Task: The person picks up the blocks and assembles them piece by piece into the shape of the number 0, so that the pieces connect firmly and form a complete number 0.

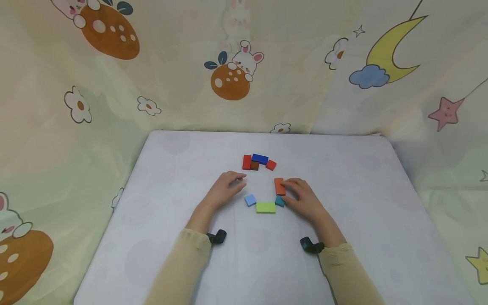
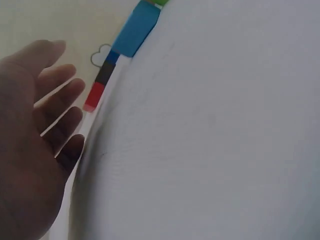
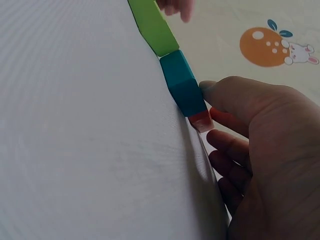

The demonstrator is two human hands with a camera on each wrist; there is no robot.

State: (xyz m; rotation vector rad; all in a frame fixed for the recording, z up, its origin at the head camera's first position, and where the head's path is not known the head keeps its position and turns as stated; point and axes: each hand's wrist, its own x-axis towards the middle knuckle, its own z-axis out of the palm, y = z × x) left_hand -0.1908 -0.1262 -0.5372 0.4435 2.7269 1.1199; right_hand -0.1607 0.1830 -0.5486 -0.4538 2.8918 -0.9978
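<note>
In the head view, wooden-looking blocks form a loose ring on the table. My left hand [image 1: 227, 186] hovers at the ring's left side, fingers apart and holding nothing. Nearest to it is a light blue block [image 1: 250, 200], which also shows in the left wrist view beyond the fingers. On the right side, my right hand [image 1: 303, 197] has its fingertips at the edge of an orange block [image 1: 280, 186]. Its thumb reaches the teal block [image 3: 183, 85] just below. A lime green block [image 1: 265, 208] lies at the ring's near side, close to the teal one.
At the ring's far side sit a red block [image 1: 246, 162], a dark blue block [image 1: 260, 159], a brown block [image 1: 254, 166] and a small red block [image 1: 271, 164]. The white table [image 1: 171, 169] meets a patterned cloth [image 1: 171, 76] at its back edge.
</note>
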